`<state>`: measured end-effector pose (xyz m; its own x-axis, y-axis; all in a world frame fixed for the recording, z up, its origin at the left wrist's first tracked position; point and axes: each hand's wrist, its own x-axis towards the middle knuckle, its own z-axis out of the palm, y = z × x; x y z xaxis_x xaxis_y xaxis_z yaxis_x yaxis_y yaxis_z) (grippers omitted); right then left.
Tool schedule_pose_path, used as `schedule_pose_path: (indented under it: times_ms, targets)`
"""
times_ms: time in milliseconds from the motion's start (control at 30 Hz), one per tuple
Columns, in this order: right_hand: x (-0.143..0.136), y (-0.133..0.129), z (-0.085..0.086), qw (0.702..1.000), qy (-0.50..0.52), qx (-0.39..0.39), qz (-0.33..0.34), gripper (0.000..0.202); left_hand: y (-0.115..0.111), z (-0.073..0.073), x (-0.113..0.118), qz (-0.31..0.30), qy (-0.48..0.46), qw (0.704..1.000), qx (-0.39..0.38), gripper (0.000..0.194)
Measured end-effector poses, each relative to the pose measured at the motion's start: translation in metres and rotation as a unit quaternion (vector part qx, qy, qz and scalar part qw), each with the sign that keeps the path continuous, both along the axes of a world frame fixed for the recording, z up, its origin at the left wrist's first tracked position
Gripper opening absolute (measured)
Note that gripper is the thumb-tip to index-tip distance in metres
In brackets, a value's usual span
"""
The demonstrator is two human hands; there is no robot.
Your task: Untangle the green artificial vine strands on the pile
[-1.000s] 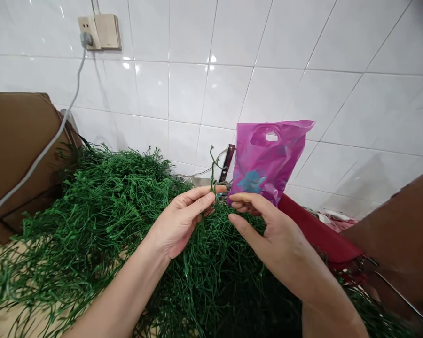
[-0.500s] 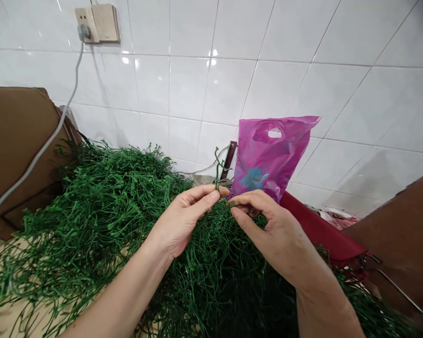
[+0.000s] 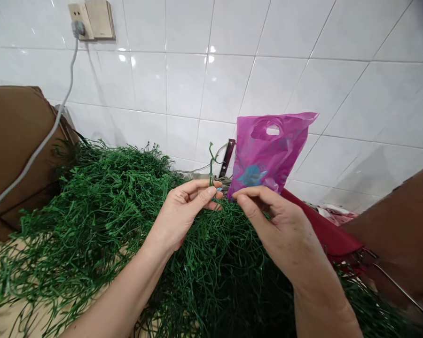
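Note:
Between the thumb and fingers of my left hand (image 3: 192, 202) stands a green plastic plant stem (image 3: 211, 164), upright and forked at its top. A tiny blue bit (image 3: 219, 189) shows beside those fingertips; its kind is unclear. My right hand (image 3: 275, 220) is apart from the left, its thumb and forefinger pinched together. Whatever lies in that pinch, if anything, is too small to make out. Below both hands spreads a big heap of the same green stems (image 3: 127, 188), thin and branching.
Behind my hands a purple plastic bag (image 3: 268, 145) stands near the white tiled wall (image 3: 186, 84). A red object (image 3: 324, 230) lies at right beside a brown surface (image 3: 402, 225). At left, a grey cable (image 3: 61, 103) passes before a cardboard box (image 3: 14, 145) from a wall socket (image 3: 79, 19).
My right hand has drawn slightly away from the left, widening the gap between their fingertips. The stem in my left hand now stands straighter, and a blue bit shows beside it.

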<state>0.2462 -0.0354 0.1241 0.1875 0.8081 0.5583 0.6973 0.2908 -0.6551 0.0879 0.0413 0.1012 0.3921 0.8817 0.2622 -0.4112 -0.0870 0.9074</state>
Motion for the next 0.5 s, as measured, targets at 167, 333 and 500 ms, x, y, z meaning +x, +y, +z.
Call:
schedule_pose_path:
  times_ms: [167, 333, 500]
  targets:
    - [-0.012, 0.007, -0.004, 0.998, 0.013, -0.04, 0.054, 0.011, -0.003, 0.001, 0.0, 0.017, 0.048, 0.997, 0.064, 0.016]
    - [-0.008, 0.012, -0.006, 0.997, 0.039, -0.048, 0.055, 0.01, -0.003, 0.002, -0.001, 0.035, 0.064, 0.994, 0.087, 0.017]
    - [-0.008, 0.012, -0.008, 0.999, 0.039, -0.026, -0.021, 0.01, -0.006, -0.002, 0.006, 0.046, 0.061, 0.993, 0.092, 0.013]
